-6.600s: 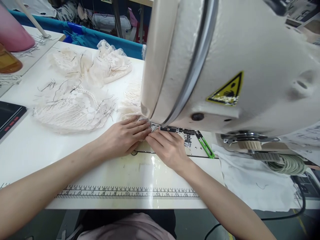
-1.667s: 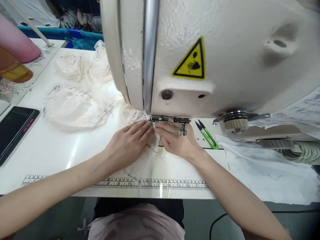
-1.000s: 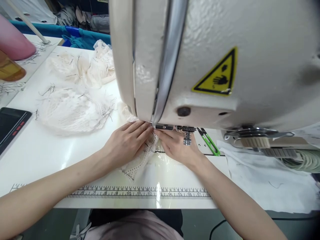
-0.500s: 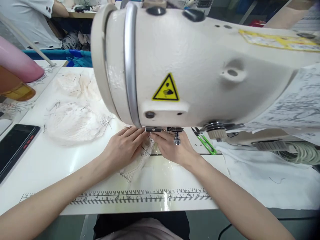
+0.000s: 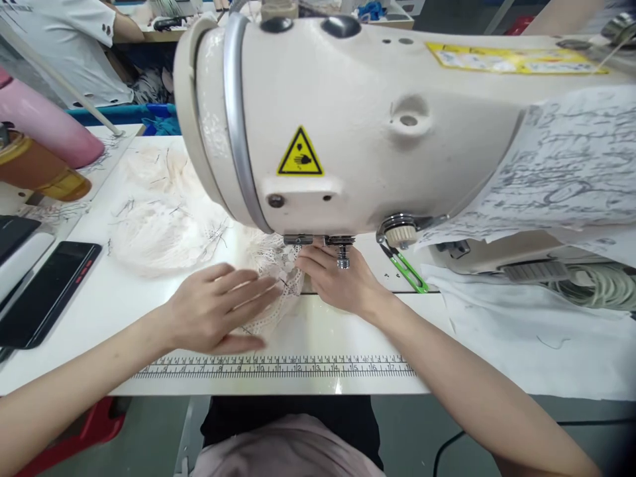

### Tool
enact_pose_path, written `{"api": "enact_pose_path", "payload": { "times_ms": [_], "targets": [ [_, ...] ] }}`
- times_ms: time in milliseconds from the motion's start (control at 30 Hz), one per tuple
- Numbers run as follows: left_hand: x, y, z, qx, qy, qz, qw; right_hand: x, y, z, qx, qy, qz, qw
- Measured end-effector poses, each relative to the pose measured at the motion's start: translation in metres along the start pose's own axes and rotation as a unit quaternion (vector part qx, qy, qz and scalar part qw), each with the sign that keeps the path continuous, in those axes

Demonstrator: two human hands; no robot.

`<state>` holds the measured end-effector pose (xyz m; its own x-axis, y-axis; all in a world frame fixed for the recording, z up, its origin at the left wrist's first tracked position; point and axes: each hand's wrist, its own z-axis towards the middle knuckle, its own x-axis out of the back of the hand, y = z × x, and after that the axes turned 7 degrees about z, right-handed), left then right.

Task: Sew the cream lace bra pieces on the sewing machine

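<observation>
A cream sewing machine (image 5: 348,132) fills the upper middle of the head view. A piece of white lace (image 5: 278,271) lies under its presser foot (image 5: 342,255). My left hand (image 5: 213,311) lies flat on the lace's near end, fingers stretched out towards the right. My right hand (image 5: 342,281) rests just in front of the presser foot with its fingertips pressed on the lace. What the right fingers grip, if anything, is hidden.
A heap of lace pieces (image 5: 159,225) lies at the left. A black phone (image 5: 50,291) lies near the left edge, green thread snips (image 5: 405,268) right of the foot, white cloth (image 5: 521,338) at the right. A ruler strip (image 5: 278,368) runs along the table's front. Another person (image 5: 74,40) stands behind.
My left hand has slid back and to the left from the presser foot and now lies flat. The lace reaches less far towards the ruler than 1.7 s ago. My view has risen.
</observation>
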<state>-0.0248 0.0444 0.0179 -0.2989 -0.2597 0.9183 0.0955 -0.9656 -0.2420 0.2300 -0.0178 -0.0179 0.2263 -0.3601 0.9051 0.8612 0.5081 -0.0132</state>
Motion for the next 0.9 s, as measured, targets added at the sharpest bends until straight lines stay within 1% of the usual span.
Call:
{"api": "enact_pose_path", "payload": {
  "times_ms": [33,67,100,133,167,233,300,333,367,400,467,533,600,667,733,833,900],
  "targets": [
    [0.003,0.002,-0.010,-0.031,-0.009,-0.001,0.999,0.000,-0.001,0.000,0.006,-0.001,-0.002,1.000],
    [0.005,0.006,-0.020,-0.045,-0.019,0.001,0.999,0.000,-0.001,-0.001,0.011,-0.001,0.001,1.000],
    [0.006,0.011,-0.028,-0.043,-0.023,0.006,0.999,0.000,-0.001,-0.001,0.015,-0.001,0.010,1.000],
    [0.006,0.017,-0.033,-0.024,-0.023,0.006,0.999,0.000,-0.001,-0.001,0.016,-0.001,0.023,1.000],
    [0.006,0.023,-0.035,0.011,-0.016,-0.002,1.000,-0.001,-0.001,-0.002,0.014,-0.003,0.040,0.999],
    [0.009,0.033,-0.032,0.116,0.000,-0.047,0.992,-0.002,-0.001,-0.003,0.007,-0.013,0.077,0.997],
    [0.017,0.036,-0.020,0.238,-0.005,-0.102,0.966,-0.004,0.001,-0.003,0.005,-0.019,0.109,0.994],
    [0.022,0.033,-0.014,0.283,-0.008,-0.109,0.953,-0.006,0.002,-0.003,0.008,-0.017,0.120,0.993],
    [0.027,0.029,-0.007,0.312,-0.014,-0.104,0.944,-0.007,0.003,-0.003,0.015,-0.010,0.128,0.992],
    [0.030,0.023,-0.001,0.314,-0.019,-0.093,0.945,-0.009,0.004,-0.003,0.024,0.002,0.131,0.991],
    [0.031,0.009,0.009,0.266,-0.047,-0.079,0.959,-0.012,0.007,-0.002,0.042,0.027,0.131,0.990],
    [0.021,-0.003,0.017,0.190,-0.088,-0.071,0.975,-0.013,0.008,-0.003,0.055,0.044,0.131,0.989],
    [0.006,-0.011,0.024,0.130,-0.109,-0.044,0.985,-0.012,0.009,-0.004,0.055,0.045,0.129,0.989],
    [-0.010,-0.013,0.030,0.097,-0.092,0.000,0.991,-0.009,0.008,-0.005,0.045,0.032,0.124,0.991],
    [-0.021,-0.011,0.034,0.084,-0.048,0.043,0.994,-0.007,0.005,-0.007,0.017,0.017,0.110,0.994],
    [-0.028,-0.008,0.034,0.087,0.016,0.078,0.993,-0.005,0.002,-0.008,-0.035,0.021,0.067,0.997],
    [-0.028,-0.007,0.031,0.091,0.030,0.075,0.993,-0.005,0.002,-0.008,-0.031,0.021,0.067,0.997]
  ]
}}
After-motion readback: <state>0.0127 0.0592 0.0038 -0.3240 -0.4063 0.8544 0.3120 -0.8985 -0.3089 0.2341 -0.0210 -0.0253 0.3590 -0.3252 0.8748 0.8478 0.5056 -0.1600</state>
